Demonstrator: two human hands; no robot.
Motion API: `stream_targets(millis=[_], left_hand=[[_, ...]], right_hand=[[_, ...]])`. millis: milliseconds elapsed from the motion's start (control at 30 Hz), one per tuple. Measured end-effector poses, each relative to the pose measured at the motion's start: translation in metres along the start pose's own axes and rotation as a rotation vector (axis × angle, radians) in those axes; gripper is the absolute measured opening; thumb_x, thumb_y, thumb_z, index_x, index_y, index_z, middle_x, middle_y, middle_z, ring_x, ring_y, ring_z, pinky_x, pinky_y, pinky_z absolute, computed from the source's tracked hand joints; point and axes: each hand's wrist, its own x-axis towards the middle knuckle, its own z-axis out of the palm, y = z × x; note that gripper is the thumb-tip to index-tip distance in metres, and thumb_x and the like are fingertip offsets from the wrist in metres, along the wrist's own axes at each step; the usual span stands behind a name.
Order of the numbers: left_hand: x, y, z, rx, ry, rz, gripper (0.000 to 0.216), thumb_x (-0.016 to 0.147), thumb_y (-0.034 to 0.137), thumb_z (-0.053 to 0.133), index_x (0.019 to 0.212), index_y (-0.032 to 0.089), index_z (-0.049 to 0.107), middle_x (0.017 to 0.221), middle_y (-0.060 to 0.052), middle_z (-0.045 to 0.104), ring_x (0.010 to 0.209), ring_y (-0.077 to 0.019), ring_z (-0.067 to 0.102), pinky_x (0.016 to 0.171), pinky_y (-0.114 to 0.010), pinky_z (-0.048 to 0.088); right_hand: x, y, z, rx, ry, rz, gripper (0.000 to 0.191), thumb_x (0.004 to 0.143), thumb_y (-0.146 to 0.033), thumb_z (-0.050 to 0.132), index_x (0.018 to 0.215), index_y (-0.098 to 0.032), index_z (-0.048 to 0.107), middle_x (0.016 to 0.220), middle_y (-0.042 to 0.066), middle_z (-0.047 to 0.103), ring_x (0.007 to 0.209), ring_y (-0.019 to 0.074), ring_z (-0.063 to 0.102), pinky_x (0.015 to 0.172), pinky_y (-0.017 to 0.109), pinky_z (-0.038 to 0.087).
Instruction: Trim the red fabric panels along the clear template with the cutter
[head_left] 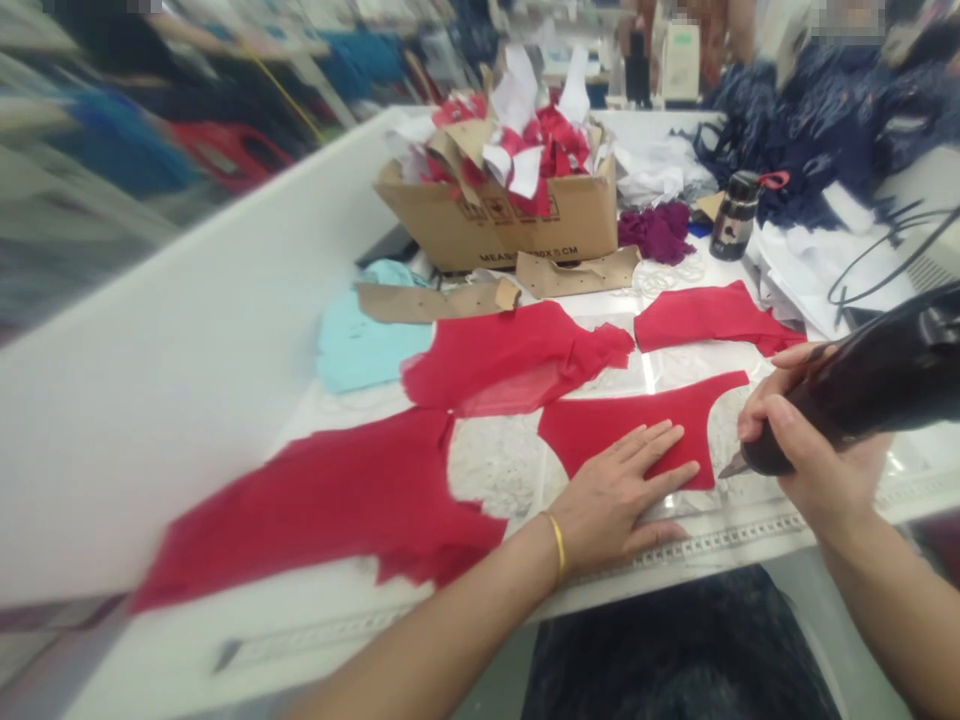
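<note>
My left hand (619,492) lies flat on a cut piece of red fabric (592,425), fingers stretched out. A gold bracelet (556,550) circles that wrist. To its right, my right hand (817,450) is wrapped round a thick black hand tool (862,385). The tool's pointed metal tip (733,465) is close to the right edge of the red piece; whether it touches anything, I cannot tell. Other red fabric pieces lie about: a long one (322,500) on the left, one (502,360) beyond my left hand, and another (705,312) beyond my right hand.
A cardboard box (510,225) full of paper and red scraps stands behind. Brown card strips (442,300), light blue fabric (367,345) and a dark bottle (735,215) lie or stand nearby. A measuring tape (739,535) runs along the front edge. Dark clothing (825,120) is heaped back right.
</note>
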Motion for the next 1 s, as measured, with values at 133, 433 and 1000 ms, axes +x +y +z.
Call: stream_targets(millis=[133, 433, 1000], left_hand=[[0.000, 0.000, 0.000, -0.005, 0.000, -0.002, 0.061, 0.103, 0.060, 0.053, 0.148, 0.020, 0.058, 0.162, -0.019, 0.043, 0.154, -0.0351, 0.037, 0.123, -0.054, 0.039], [0.000, 0.001, 0.003, 0.028, 0.038, 0.037, 0.061, 0.104, 0.059, 0.053, 0.147, 0.016, 0.058, 0.160, -0.024, 0.044, 0.152, -0.0385, 0.040, 0.120, -0.057, 0.043], [-0.060, -0.022, -0.034, 0.305, 0.312, -0.047, 0.054, 0.087, -0.009, 0.038, 0.133, 0.009, 0.059, 0.135, -0.018, 0.069, 0.138, -0.0277, 0.060, 0.112, -0.046, 0.057]], right_hand=[[-0.002, 0.000, 0.004, 0.026, 0.029, -0.004, 0.027, 0.085, -0.030, 0.077, 0.104, -0.025, 0.059, 0.069, -0.005, 0.054, 0.056, 0.0141, 0.058, 0.053, 0.029, 0.052], [-0.009, 0.006, 0.004, -0.058, -0.003, -0.027, 0.025, 0.087, -0.032, 0.077, 0.106, -0.025, 0.061, 0.074, -0.002, 0.061, 0.066, 0.0174, 0.064, 0.066, 0.035, 0.059], [-0.009, 0.001, 0.032, 0.121, -0.084, -0.043, 0.022, 0.089, -0.021, 0.072, 0.106, -0.024, 0.059, 0.071, -0.005, 0.060, 0.057, 0.0133, 0.061, 0.056, 0.029, 0.055]])
